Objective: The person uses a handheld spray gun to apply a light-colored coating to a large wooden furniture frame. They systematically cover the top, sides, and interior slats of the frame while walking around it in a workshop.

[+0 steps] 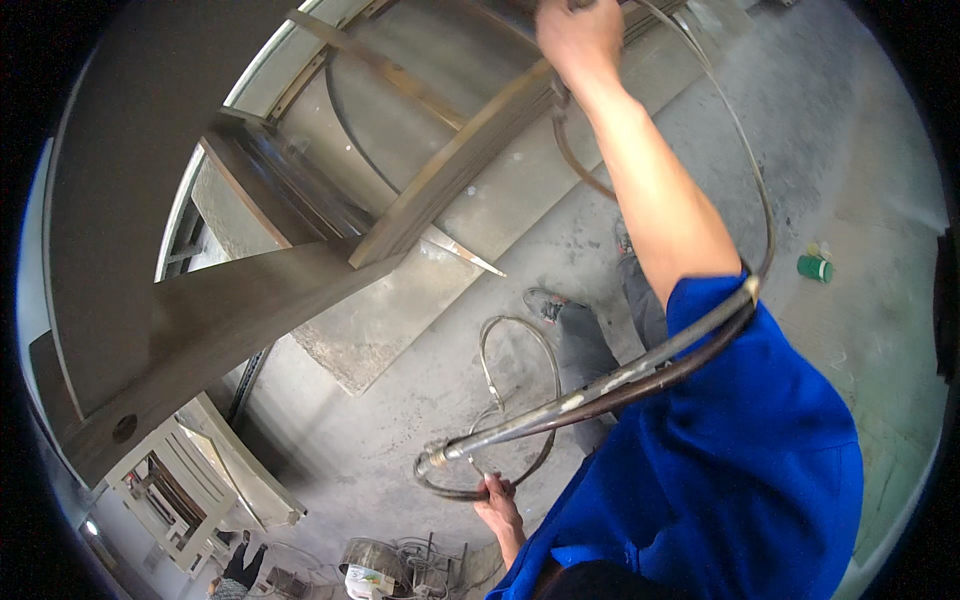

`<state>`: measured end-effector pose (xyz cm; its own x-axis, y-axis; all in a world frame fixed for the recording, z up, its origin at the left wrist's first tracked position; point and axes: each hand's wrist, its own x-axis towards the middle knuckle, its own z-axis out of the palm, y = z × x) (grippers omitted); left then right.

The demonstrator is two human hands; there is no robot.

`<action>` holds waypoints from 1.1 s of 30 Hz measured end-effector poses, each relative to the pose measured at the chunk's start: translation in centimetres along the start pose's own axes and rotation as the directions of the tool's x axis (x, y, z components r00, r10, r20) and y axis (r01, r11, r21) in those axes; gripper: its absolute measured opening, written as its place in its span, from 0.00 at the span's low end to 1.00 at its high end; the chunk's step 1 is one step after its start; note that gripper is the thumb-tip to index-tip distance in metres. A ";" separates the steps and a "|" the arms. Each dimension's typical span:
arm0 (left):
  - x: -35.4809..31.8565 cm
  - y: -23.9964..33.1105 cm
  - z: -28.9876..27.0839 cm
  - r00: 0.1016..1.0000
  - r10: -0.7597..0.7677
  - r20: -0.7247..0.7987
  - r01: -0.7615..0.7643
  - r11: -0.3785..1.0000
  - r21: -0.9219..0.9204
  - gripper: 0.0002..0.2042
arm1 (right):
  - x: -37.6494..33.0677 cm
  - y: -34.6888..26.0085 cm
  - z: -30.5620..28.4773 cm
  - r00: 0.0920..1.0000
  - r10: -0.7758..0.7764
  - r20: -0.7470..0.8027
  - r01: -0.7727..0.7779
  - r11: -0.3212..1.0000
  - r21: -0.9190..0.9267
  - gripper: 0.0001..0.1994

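Observation:
At the top edge, my right hand [578, 42] is closed round a hand tool fed by a hose, its dark fitting [560, 93] showing below the wrist. The fingers and cut-off picture edge hide the tool's kind. From the fitting a brown hose [572, 150] curves down behind my forearm. Low in the middle, my left hand [497, 507] is wrapped round a looped dark hose [545, 455]. A grey, paint-spotted hose [590, 393] runs beside a dark one from there across my right sleeve [770, 400]. A thinner length [740, 125] arcs up towards the right hand.
A large framework of steel beams [450, 175] fills the upper left, beside my right hand. A pale plate [365, 345] lies beneath it. A green can [815, 267] lies on the floor at right. Lower left are another person [238, 575] and a drum-shaped machine [375, 560].

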<state>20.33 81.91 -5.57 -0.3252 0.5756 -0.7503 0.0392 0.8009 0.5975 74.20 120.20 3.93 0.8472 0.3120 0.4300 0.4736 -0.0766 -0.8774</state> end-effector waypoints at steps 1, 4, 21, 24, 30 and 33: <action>-0.2 -0.3 -0.4 1.000 -0.008 -0.015 0.009 0.999 0.048 0.17 | 0.4 0.4 1.7 0.998 -0.055 0.027 0.057 0.997 -0.058 0.25; -1.2 -1.0 -0.8 0.997 -0.018 -0.071 0.028 0.989 0.145 0.17 | 3.2 0.6 7.5 0.966 -0.256 0.025 0.257 0.965 -0.049 0.23; -4.1 -4.0 6.4 0.999 0.011 -0.037 0.006 0.906 0.423 0.17 | 9.1 1.6 10.9 0.599 -0.698 0.392 0.513 0.710 0.482 0.19; -7.3 -4.6 10.2 0.993 0.102 -0.064 -0.061 0.887 0.458 0.17 | 12.5 2.9 8.9 0.692 -0.515 0.506 0.413 0.857 0.309 0.20; -12.5 -6.2 18.8 0.988 0.086 -0.127 -0.016 0.881 0.474 0.17 | 22.0 6.7 4.7 0.886 -0.309 0.345 0.356 0.931 -0.081 0.22; -14.9 -7.1 22.4 0.984 0.101 -0.144 -0.027 0.896 0.443 0.18 | 25.6 8.8 3.1 0.813 -0.423 0.400 0.446 0.894 0.038 0.20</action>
<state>46.04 71.30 -5.00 -0.4522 0.6238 -0.6375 0.4626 0.7751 0.4303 99.30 130.50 6.59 0.3925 0.6647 0.6357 0.7924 0.1064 -0.6006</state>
